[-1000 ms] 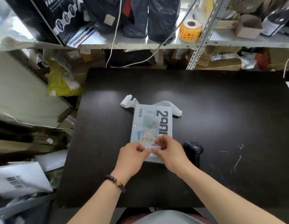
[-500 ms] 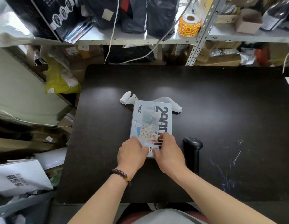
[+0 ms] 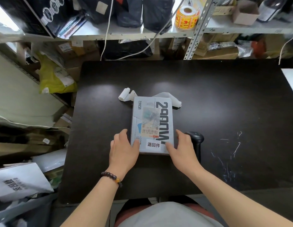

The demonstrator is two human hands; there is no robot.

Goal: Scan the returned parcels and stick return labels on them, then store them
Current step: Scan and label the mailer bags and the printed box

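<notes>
A grey parcel (image 3: 152,115) lies flat on the dark tabletop (image 3: 224,104), a little left of the middle, with its long side running from near to far. Big black lettering runs along its right half. A shipping label (image 3: 149,130) with a barcode sits toward its near end. Just nearer than that, a small white return label (image 3: 153,144) with three black characters lies flat on the top face.

The left hand (image 3: 123,148) is at the parcel's near left corner. Its fingers lie fairly straight along the left side and its thumb rests on the top face. The right hand (image 3: 183,149) mirrors it at the near right corner, fingers reaching along the right side and thumb on top just right of the return label. Neither grip is clamped: both hands are spread loosely around the near end of the parcel. A dark beaded bracelet (image 3: 112,176) circles the left wrist.

A black scanner (image 3: 195,138) lies on the tabletop just right of the right hand, partly hidden by it. A small white paper roll (image 3: 124,94) sits at the parcel's far left corner, and a curled white strip (image 3: 173,100) pokes out from its far right corner.

On the shelf (image 3: 126,32) beyond the tabletop stands an orange sticker roll (image 3: 186,17) beside dark bags. A yellow bag (image 3: 54,79) lies off to the far left.
</notes>
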